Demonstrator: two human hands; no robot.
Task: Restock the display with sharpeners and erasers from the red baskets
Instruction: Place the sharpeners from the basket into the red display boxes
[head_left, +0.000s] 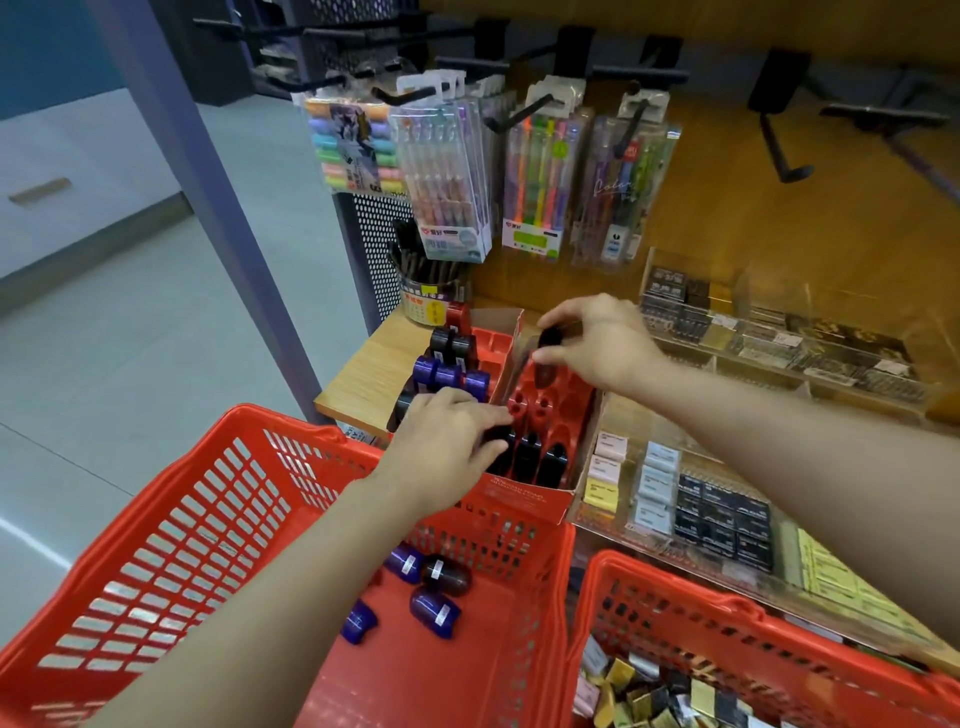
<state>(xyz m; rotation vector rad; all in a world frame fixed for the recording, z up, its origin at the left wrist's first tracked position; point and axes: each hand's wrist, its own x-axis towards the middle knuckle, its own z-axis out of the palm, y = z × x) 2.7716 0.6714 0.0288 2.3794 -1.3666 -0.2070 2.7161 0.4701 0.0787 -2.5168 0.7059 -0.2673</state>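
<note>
A black sharpener (546, 340) is being pinched by the right hand (597, 340) above the red tray (558, 402); at seven o'clock, another black sharpener (500, 434) is being gripped by the left hand (447, 447).

Glossy red plastic is showing on the lattice-walled basket (171, 525) and sharpener tray (558, 402); purple sharpeners (434, 610) are gleaming translucent; the shelf (371, 371) is looking like matt wood; clear acrylic bins (789, 332) are glinting.

Two baskets (291, 519) (727, 623) sit side by side before the sharpener tray (561, 400).
</note>
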